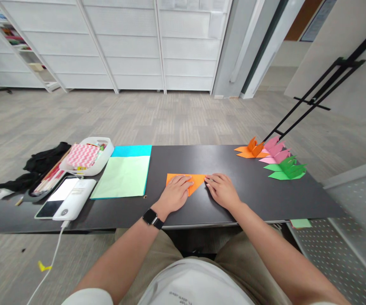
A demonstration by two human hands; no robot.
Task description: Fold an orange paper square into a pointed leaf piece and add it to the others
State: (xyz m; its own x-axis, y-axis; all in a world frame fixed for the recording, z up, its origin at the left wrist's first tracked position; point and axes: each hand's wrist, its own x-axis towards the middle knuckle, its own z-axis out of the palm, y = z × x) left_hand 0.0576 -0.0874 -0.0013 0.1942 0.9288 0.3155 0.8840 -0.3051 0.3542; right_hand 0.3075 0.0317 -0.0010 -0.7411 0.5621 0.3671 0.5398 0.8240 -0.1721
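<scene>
A sheet of orange paper (197, 183), folded to a triangle, lies flat on the dark table in front of me. My left hand (178, 192) rests on its left part with the fingers stretched out, covering some of it. At the paper's right corner, my right hand (221, 189) touches the tip with its fingertips; the fingers lie close together, pointing left. Whether the right fingers pinch the corner or only press it down, I cannot make out. A black watch (152, 217) is on my left wrist.
Folded paper figures in orange (251, 149), pink (275, 151) and green (286, 168) stand at the table's right. On the left are green paper sheets (124, 176), a white power bank (75, 200) with a cable, a phone (57, 198), a white basket (102, 161) and black cloth (48, 159).
</scene>
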